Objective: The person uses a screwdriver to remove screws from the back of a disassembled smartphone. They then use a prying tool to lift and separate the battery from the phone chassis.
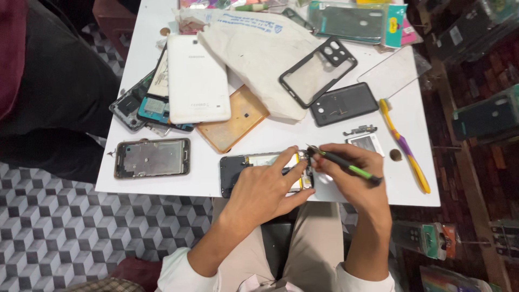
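1. White sleeves (184, 270), pushed up to the elbows, leave both forearms bare below the surface (162, 178).
2. Light beige trousers (316, 238) cover the thighs just under the surface's near edge.
3. Both hands are bare, with no rings, watch or gloves showing.

The left hand (265, 186) is lying palm down with fingers spread, while the right hand (351, 173) is curling closed beside it, forearms converging.
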